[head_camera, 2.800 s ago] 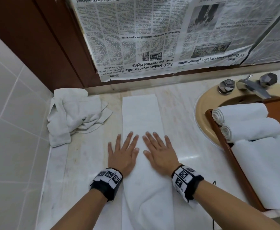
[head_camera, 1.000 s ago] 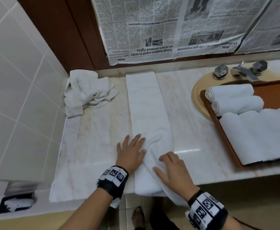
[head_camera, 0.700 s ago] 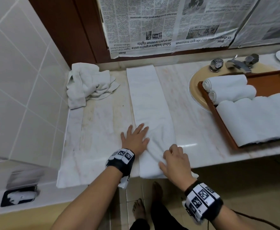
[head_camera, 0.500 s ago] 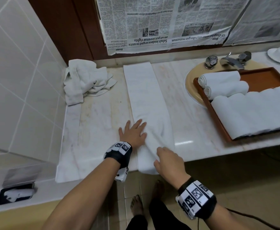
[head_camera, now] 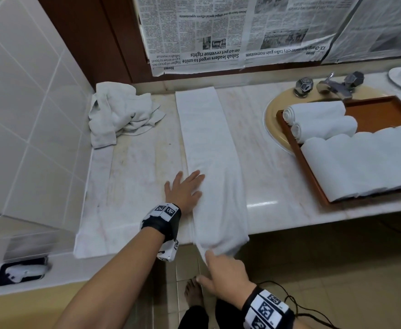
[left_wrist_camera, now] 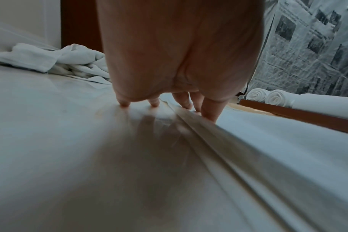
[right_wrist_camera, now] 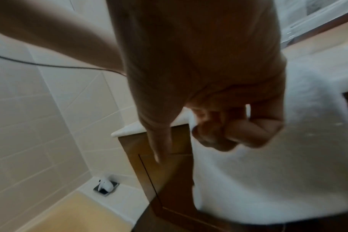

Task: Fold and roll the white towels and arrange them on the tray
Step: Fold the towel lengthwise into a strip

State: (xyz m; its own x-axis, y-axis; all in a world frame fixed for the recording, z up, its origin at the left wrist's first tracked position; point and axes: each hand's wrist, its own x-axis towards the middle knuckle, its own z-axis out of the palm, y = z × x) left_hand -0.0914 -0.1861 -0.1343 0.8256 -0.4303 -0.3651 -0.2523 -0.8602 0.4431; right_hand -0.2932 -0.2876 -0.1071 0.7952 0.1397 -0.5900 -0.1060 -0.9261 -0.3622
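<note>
Now pinching the towel's (head_camera: 211,148) hanging end in curled right-hand (head_camera: 225,274) fingers (right_wrist_camera: 238,133) below the counter (head_camera: 133,176) edge, pressing its left edge with flat, spread left-hand (head_camera: 183,191) fingers, tray (head_camera: 311,172) of rolls (head_camera: 318,119) sitting over the sink (head_camera: 273,119).

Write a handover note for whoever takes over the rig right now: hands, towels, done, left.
Left hand: flat, fingers straight, pressing the left edge of the folded towel strip onto the counter.
Right hand: fingers curled on the strip's near end, which hangs over the counter's front edge.
Done: two small rolled towels at the far end of the tray, larger rolls beside them.
Left: roll this strip and place it on the tray; then fold and roll the crumpled towel pile at the back left by the wall.
</note>
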